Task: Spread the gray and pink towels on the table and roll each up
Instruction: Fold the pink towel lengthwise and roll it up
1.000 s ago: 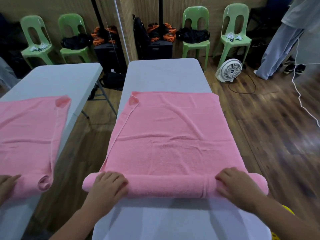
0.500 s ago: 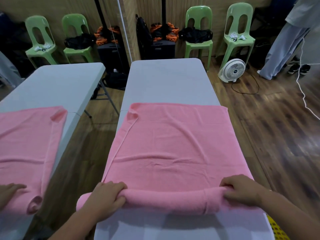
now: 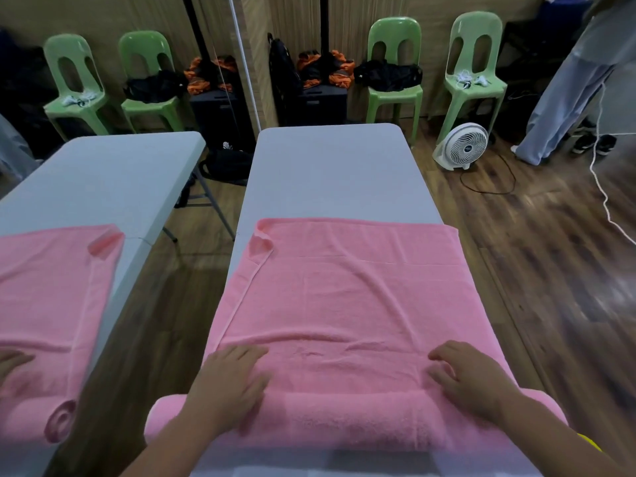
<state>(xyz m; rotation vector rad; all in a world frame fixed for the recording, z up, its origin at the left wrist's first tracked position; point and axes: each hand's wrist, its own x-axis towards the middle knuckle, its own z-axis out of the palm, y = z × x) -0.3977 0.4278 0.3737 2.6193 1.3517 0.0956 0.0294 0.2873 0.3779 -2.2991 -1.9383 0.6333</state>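
Both hands went from curled over the rolled end to flat. Left hand (image 3: 228,383) and right hand (image 3: 472,377) press down on the pink towel (image 3: 344,297), fingers straight and slightly spread. Towel lies lengthwise on the table (image 3: 330,166): rolled end at table's near edge, flat end about mid-table, far-left corner folded over.

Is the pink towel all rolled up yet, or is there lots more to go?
Not yet. Done: the pink towel is spread on the table, and its near end is wound into a thick roll. In hand: the left hand and right hand press flat on the roll. To do: most of the towel lies flat ahead, so plenty of rolling remains. The gray towel is not in view.
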